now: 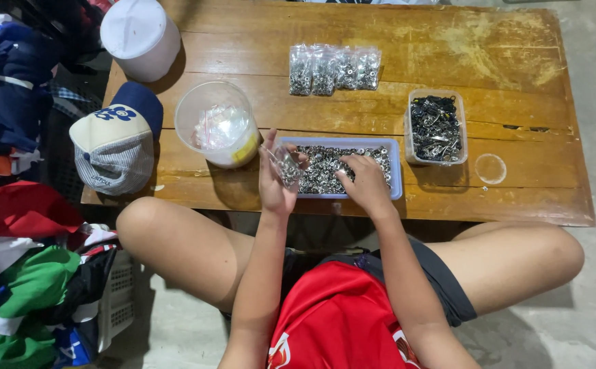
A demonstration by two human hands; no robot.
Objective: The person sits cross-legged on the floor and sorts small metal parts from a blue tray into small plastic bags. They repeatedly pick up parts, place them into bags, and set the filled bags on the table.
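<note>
Head view: left hand (275, 179) pinches a small clear bag (286, 165) open-mouthed beside the blue tray (396, 171), while right hand (363, 179), fingers curled, gathers silver snaps (325, 167) to fill it.

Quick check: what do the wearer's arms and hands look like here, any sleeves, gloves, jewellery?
Both arms are bare from the lower edge of the frame up to the hands. The left hand and right hand wear no gloves; no rings, watch or wristband show at this size. No sleeve reaches the forearms. The person wears a red shirt with white marking and dark shorts.
</note>
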